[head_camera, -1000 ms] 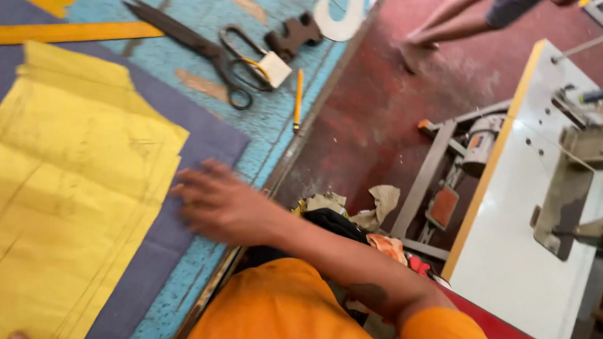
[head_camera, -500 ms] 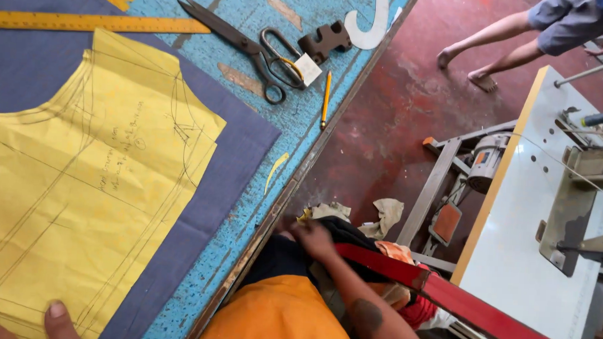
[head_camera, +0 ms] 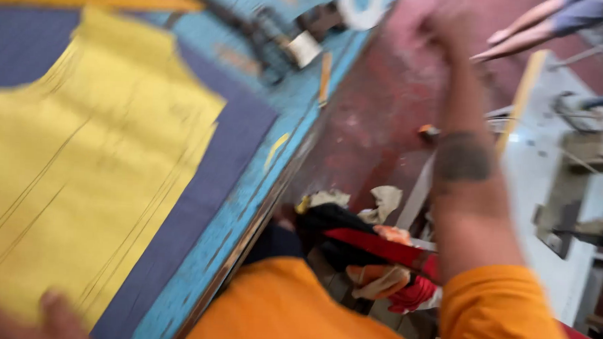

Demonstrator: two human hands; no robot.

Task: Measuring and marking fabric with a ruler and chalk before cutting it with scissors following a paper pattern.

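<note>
Blue cutting table (head_camera: 245, 208): yellow paper pattern (head_camera: 91, 174) on navy cloth (head_camera: 221, 146). L hand (head_camera: 10, 316) flat, at pattern's 6 o'clock edge. R hand (head_camera: 450, 30) raised, blurred, grip can't tell; scissors (head_camera: 253, 25) at its 9 o'clock, nearer it.

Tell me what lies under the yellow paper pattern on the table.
Under the yellow paper pattern lies dark blue-purple cloth, showing along its right and upper edges, spread on the blue table. How far the cloth runs beneath the paper is covered.
</note>
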